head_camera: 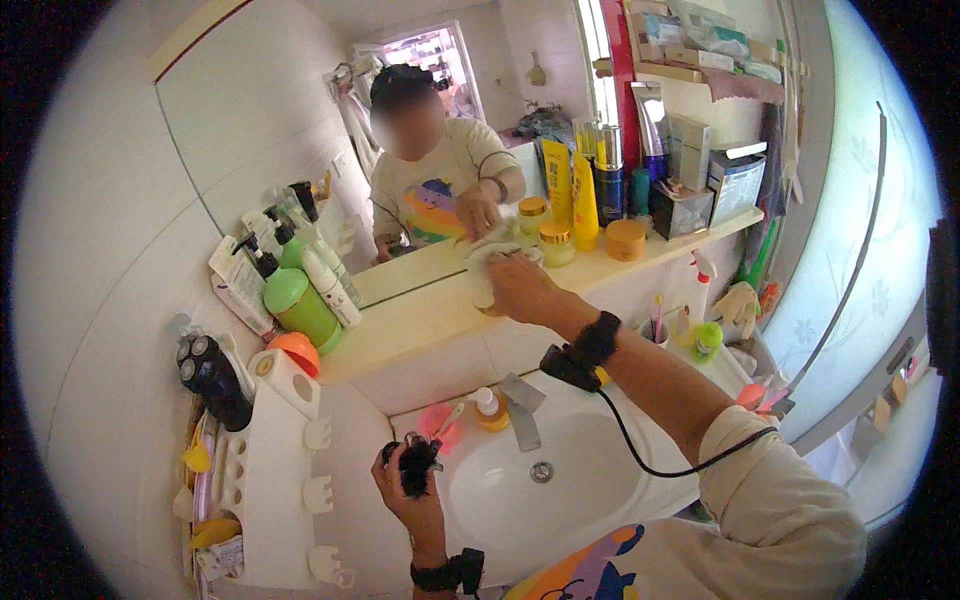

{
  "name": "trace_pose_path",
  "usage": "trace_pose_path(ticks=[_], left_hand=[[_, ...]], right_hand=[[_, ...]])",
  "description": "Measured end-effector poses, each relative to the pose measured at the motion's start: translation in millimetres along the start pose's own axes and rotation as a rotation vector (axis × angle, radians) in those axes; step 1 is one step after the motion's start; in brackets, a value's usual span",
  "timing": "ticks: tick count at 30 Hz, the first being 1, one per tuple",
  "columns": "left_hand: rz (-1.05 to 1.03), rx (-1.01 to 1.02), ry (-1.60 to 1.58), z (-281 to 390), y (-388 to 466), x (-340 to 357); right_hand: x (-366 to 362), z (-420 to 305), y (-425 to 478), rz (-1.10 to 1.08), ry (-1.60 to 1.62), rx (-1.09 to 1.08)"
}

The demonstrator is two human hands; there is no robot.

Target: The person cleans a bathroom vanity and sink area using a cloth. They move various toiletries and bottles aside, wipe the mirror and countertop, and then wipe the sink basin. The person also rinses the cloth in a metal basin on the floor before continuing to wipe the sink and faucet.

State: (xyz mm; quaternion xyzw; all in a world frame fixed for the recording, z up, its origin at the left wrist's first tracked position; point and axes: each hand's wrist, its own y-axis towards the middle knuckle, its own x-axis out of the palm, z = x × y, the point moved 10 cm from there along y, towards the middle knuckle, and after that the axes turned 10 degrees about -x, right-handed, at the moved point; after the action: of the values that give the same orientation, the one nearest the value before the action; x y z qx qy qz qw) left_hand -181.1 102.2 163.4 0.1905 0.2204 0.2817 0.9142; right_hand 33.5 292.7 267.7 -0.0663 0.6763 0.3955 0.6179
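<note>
My right hand (523,287) is shut on a whitish cloth (480,271), pressed against the cream shelf (412,326) below the mirror. The cloth is blurred and partly covered by my fingers. Just right of it stand a glass jar with a gold lid (556,244) and an upright yellow tube (584,202). Over the left side of the washbasin (555,517), my left hand (411,510) grips a bunch of black, fuzzy items (418,466), possibly hair ties. Beyond that hand are a pink cup (439,426) and a pump bottle (491,410).
Green pump bottles (304,307) and an orange bowl (295,351) occupy the shelf's left end. An electric shaver (214,379) sits on the white wall rack (281,480). The metal faucet (523,416) rises behind the basin. Boxes (681,210) crowd the shelf's right end, near a frosted glass door (847,225).
</note>
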Motion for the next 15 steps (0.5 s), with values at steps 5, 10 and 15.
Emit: trace_pose_path(ticks=[5,10,15], left_hand=[[-0.022,-0.037,-0.035,-14,2,-1],[-0.001,-0.018,0.009,-18,3,-4],[-0.042,-0.016,-0.009,-9,5,2]], right_hand=[[36,6,21,-0.185,-0.127,0.135],[37,-60,47,0.07,-0.224,-0.006],[78,-85,71,0.08,0.057,-0.053]])
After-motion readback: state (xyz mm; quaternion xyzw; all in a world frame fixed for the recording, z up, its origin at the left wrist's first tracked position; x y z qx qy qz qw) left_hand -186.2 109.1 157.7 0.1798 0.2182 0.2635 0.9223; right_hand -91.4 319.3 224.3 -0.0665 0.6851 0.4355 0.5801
